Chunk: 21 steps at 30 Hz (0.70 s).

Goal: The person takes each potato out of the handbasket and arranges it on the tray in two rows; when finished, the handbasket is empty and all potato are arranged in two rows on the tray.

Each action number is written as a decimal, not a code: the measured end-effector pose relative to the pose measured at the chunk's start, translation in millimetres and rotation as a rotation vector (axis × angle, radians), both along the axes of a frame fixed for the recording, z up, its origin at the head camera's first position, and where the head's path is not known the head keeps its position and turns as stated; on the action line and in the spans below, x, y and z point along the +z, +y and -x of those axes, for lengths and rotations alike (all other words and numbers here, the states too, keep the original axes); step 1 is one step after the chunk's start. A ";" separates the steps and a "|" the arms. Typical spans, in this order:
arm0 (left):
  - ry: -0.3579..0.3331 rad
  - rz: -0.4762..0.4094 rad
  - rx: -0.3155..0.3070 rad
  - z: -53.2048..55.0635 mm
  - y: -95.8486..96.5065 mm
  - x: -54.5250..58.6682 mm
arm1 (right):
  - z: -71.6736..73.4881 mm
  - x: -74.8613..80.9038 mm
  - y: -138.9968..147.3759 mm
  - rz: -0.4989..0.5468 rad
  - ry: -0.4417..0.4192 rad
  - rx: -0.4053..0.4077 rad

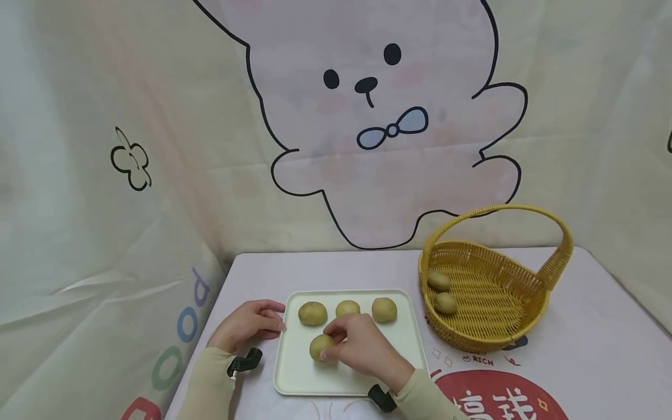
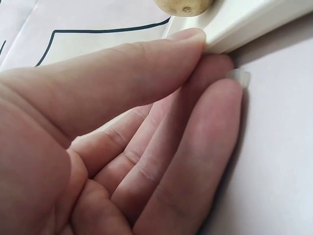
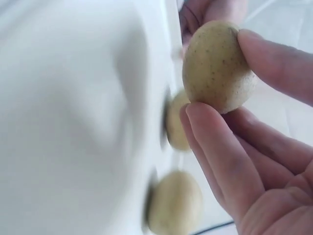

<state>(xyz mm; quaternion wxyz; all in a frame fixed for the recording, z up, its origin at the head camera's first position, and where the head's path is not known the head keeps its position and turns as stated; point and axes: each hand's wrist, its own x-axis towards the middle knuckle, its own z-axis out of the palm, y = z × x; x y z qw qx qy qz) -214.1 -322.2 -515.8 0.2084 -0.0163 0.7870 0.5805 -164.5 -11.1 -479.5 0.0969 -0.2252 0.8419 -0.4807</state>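
My right hand (image 1: 362,344) pinches a small potato (image 3: 217,66) between thumb and fingertips. In the head view this potato is low over the middle of the white tray (image 1: 294,373); contact with the tray cannot be told. Three more potatoes stand along the tray's far side: left (image 1: 312,313), middle (image 1: 347,307), partly hidden by my right hand, and right (image 1: 384,310). At the tray's left edge is my left hand (image 1: 252,324). The left wrist view shows its thumb and fingertips gripping the tray's rim (image 2: 244,29).
A yellow woven basket (image 1: 472,338) with a tall handle stands right of the tray, holding two potatoes (image 1: 445,303). Beneath lies a pale table cover (image 1: 325,271) with a red printed patch (image 1: 499,391). Cloth printed with a cartoon bear (image 1: 367,175) hangs behind.
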 end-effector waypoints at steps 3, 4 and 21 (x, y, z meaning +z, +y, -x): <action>-0.005 -0.013 -0.001 -0.1 0.0 0.7 | -1.6 -5.5 -11.4 0.013 -0.023 0.005; -0.001 -0.014 -0.008 -0.2 -0.1 0.5 | -2.1 -6.9 -14.3 0.014 -0.025 0.006; 0.023 -0.006 -0.037 0.5 -0.5 -1.6 | -5.6 -19.1 -33.3 -0.073 0.038 -0.024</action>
